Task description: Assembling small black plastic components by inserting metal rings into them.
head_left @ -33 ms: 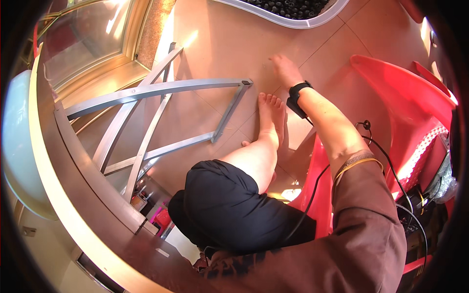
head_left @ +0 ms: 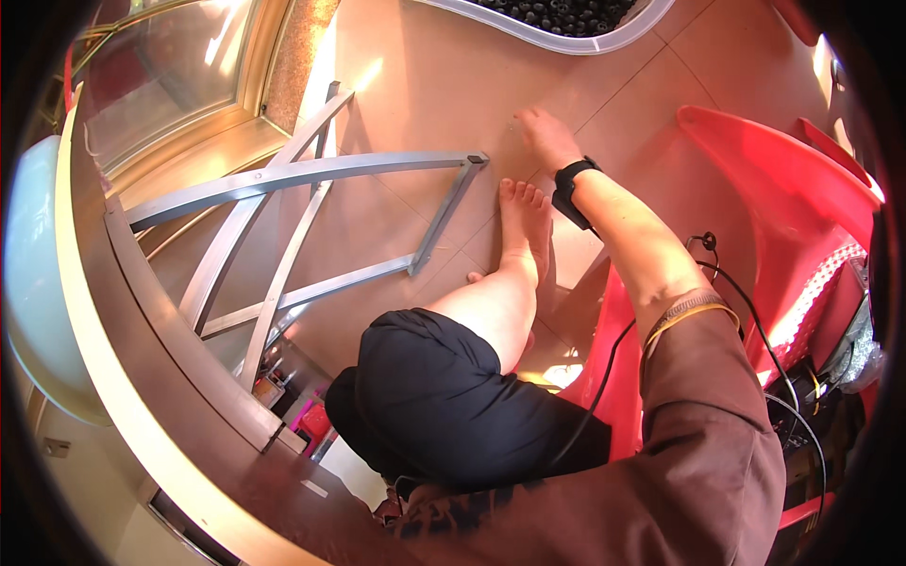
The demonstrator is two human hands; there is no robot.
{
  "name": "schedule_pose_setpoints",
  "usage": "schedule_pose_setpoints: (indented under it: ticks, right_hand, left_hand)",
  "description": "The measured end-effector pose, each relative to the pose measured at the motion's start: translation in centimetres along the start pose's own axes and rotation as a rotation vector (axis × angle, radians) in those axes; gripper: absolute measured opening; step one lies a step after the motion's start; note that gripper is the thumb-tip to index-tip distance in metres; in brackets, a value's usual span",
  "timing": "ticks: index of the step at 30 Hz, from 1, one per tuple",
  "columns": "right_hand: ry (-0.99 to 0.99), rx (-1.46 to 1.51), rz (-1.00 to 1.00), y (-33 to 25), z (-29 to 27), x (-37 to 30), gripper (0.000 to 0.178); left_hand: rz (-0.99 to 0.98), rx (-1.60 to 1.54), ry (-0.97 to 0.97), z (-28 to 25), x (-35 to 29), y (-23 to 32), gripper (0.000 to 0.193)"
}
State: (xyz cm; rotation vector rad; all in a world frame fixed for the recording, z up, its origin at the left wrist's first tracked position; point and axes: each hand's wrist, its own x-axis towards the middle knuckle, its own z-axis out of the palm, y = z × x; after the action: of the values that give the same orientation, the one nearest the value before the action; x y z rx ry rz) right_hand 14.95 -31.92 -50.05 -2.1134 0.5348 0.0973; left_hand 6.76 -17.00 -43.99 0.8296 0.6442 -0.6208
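My right hand [head_left: 549, 138] reaches down over the tiled floor, past my bare foot [head_left: 525, 219]. Its fingers point to the far left and are mostly turned away from view, so their grip is not clear. No object shows in it. A black wristband with a dark block [head_left: 572, 186] sits around that wrist. The nearest container is a translucent plastic tub [head_left: 596, 44] at the top edge, filled with small dark round fruits [head_left: 566, 13] that look like blueberries. The hand is apart from the tub. My left hand is out of view.
Crossed grey metal legs [head_left: 311, 170] of a folding table stand at left. The table's pale edge [head_left: 80, 311] curves along the near left, with a light blue rounded object [head_left: 42, 274] beyond it. Red plastic chairs [head_left: 783, 179] are at right, where a black cable [head_left: 755, 321] hangs.
My right hand has shifted very slightly to the left. All else looks the same.
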Motion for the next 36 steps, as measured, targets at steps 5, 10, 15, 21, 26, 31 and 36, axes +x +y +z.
schedule_pose_setpoints:
  ticks: [5, 10, 15, 21, 26, 31, 36]
  right_hand:
    - [-0.245, -0.128, 0.036, -1.1, 0.9, 0.5, 0.027]
    - [-0.251, -0.153, -0.009, 0.0, 1.7, 1.3, 0.019]
    - [-0.3, -0.175, -0.042, -1.5, 0.9, 1.7, 0.022]
    - [-0.376, -0.267, -0.089, -1.8, 1.1, 2.2, 0.02]
    - [-0.316, -0.274, -0.032, -1.5, 2.1, 2.8, 0.019]
    - [-0.275, -0.189, 0.038, 0.7, 2.2, 2.3, 0.017]
    - [-0.248, -0.098, 0.177, -0.5, -0.4, 0.9, 0.02]
  left_hand:
    - [0.039, 0.166, 0.029, -1.4, -2.1, 2.2, 0.047]
    - [0.075, 0.329, 0.057, -2.3, -5.3, 5.6, 0.049]
    - [0.123, 0.508, 0.097, -3.0, -9.9, 10.8, 0.051]
    - [0.161, 0.711, 0.152, -3.2, -17.0, 16.3, 0.054]
    - [0.191, 0.88, 0.201, -2.8, -23.6, 21.0, 0.056]
    - [0.221, 1.034, 0.23, -1.8, -29.6, 24.9, 0.059]
    - [0.28, 1.175, 0.278, -0.5, -35.2, 27.7, 0.062]
